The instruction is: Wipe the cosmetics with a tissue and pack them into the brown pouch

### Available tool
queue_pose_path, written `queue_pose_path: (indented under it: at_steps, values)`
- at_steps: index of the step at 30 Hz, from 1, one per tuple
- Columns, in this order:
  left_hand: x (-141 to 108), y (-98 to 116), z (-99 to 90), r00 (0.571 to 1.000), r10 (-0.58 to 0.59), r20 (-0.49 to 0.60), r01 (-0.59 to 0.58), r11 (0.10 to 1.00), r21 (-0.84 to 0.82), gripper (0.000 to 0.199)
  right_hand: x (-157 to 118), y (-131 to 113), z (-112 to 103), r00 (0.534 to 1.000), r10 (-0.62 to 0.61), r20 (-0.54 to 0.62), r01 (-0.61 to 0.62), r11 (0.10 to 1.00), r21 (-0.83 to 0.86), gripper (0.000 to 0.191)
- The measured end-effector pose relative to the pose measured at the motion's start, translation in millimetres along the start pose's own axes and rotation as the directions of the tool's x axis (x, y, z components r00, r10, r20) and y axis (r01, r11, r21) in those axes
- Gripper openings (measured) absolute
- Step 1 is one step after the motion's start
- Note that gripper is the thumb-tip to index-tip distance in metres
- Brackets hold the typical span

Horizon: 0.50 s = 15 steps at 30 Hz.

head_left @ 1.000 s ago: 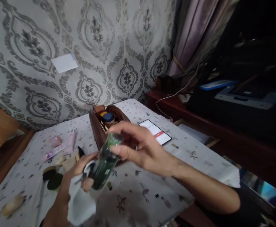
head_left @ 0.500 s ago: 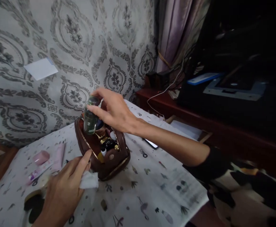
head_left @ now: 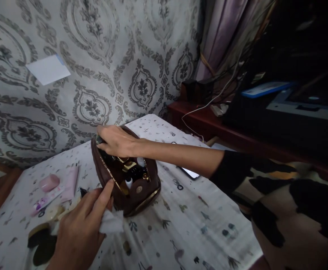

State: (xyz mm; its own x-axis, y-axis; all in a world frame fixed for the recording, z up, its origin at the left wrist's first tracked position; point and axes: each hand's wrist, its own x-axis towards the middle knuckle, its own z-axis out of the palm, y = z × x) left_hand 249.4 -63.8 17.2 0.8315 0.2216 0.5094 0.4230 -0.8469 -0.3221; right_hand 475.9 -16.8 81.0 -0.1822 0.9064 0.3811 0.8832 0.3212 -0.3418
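Observation:
A brown cosmetic bag (head_left: 104,170) stands unzipped on the table, with small bottles and cosmetics (head_left: 136,173) inside. Reaching into its far left end, my right hand (head_left: 118,140) is closed around a dark green bottle (head_left: 99,140), mostly hidden by the fingers and the bag. My left hand (head_left: 81,225) has a crumpled white wipe (head_left: 112,221) pinched in its curled fingers, while its index finger rests against the bag's near zipper edge.
Left of the bag lie a pink sponge (head_left: 50,182), a pink tube (head_left: 70,183), a thin purple-and-white tube (head_left: 47,198) and a round dark compact (head_left: 42,243). A phone (head_left: 189,172) lies behind my right forearm. A dark red cabinet (head_left: 203,120) borders the table.
My right hand has lowered the green bottle from above the bag down into its far left end. My left hand stays at the near edge with the wipe. The view has shifted slightly.

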Motion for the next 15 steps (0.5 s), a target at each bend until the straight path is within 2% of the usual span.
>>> queue_pose_path:
  at_steps: [4,9,15]
  values:
    - [1,1,0.1,1.000,-0.009,-0.012,0.009,1.000,-0.023,0.045,6,3,10,0.998,-0.003,0.068,0.006,0.999,-0.034,0.015]
    - [6,3,-0.1,0.999,-0.018,-0.030,0.017,0.999,-0.034,0.048,9,5,14,0.980,0.089,0.177,-0.079,0.995,-0.063,0.020]
    - [1,2,0.6,0.999,-0.032,0.012,0.032,0.998,-0.051,0.056,13,4,11,0.980,0.100,0.173,-0.086,0.993,-0.083,0.025]
